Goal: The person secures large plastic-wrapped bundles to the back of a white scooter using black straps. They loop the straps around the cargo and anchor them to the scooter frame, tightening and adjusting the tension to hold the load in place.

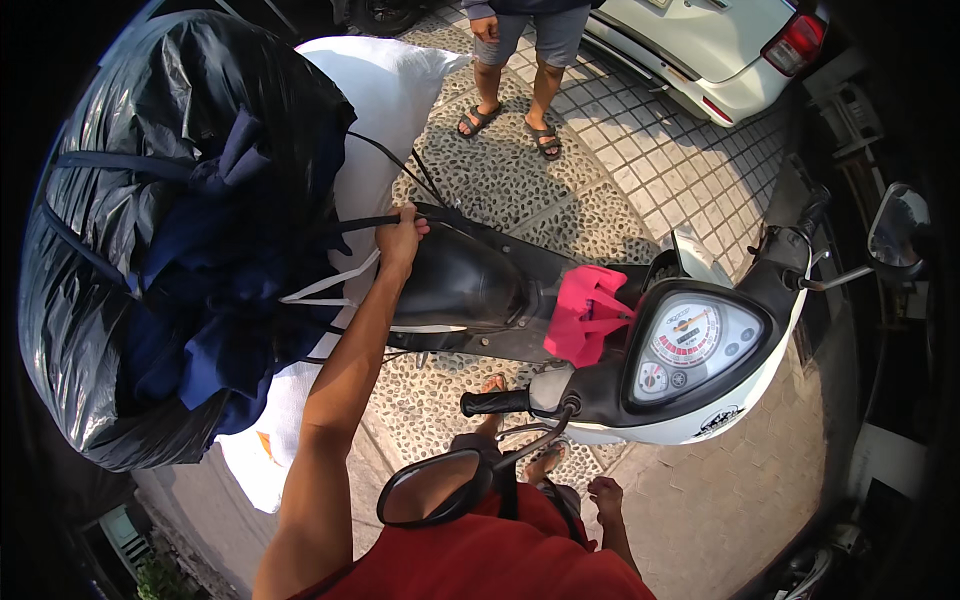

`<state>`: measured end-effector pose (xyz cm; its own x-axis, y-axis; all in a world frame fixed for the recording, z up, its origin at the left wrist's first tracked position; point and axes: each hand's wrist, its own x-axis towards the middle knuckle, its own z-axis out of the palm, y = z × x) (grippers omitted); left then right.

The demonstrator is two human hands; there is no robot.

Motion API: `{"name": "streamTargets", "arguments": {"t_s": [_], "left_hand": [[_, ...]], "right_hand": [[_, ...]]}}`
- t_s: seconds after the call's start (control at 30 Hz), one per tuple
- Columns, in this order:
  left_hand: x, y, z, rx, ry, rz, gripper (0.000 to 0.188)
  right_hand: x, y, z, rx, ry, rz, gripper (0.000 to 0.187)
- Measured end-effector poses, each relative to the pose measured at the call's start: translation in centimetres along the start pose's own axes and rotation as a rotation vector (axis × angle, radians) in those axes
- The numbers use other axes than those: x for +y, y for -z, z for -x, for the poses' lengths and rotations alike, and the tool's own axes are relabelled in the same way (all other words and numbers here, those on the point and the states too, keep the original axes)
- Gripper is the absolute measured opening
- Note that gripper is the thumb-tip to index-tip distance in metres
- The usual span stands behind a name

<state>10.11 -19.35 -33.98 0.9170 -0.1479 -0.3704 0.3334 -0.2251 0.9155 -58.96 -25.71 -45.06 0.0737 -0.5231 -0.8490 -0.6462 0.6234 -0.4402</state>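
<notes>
My left hand (400, 240) is closed around a dark strap (365, 222) at the rear of the motor scooter's black seat (455, 272). The strap runs left to a huge black plastic bag (110, 180) with dark blue cloth (225, 330) tied around it. Below my wrist, a pale strap (335, 275) comes off the same bundle. White sacks (385, 85) show behind and below the bag. My right hand (606, 497) hangs low beside my red shirt, fingers curled, with nothing visible in it, apart from the scooter.
A pink bag (590, 315) hangs behind the scooter's dashboard (685, 345). One mirror (435, 487) juts out near me, another (898, 228) at the right. A person in sandals (543, 138) stands on the pebbled paving across the scooter, near a white car (700, 60).
</notes>
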Motion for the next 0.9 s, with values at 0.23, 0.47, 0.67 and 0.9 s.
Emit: {"name": "streamTargets", "arguments": {"t_s": [0.23, 0.47, 0.67, 0.9], "left_hand": [[-11.1, 8.9, 9.8, -0.38, 0.253, -0.198, 0.055], [-34.1, 18.8, 32.8, 0.017, 0.854, -0.445, 0.033], [-42.8, 8.9, 49.3, -0.1, 1.126, -0.723, 0.032], [-42.4, -14.6, 57.2, -0.897, 0.423, -0.844, 0.027]], "right_hand": [[-0.9, 0.7, -3.2, -0.14, 0.114, -0.066, 0.02], [0.3, 6.7, -7.4, -0.152, 0.06, -0.069, 0.022], [2.7, 21.2, -9.7, -0.095, 0.1, -0.125, 0.024], [-10.2, 40.8, -17.1, 0.068, 0.446, 0.155, 0.017]]}}
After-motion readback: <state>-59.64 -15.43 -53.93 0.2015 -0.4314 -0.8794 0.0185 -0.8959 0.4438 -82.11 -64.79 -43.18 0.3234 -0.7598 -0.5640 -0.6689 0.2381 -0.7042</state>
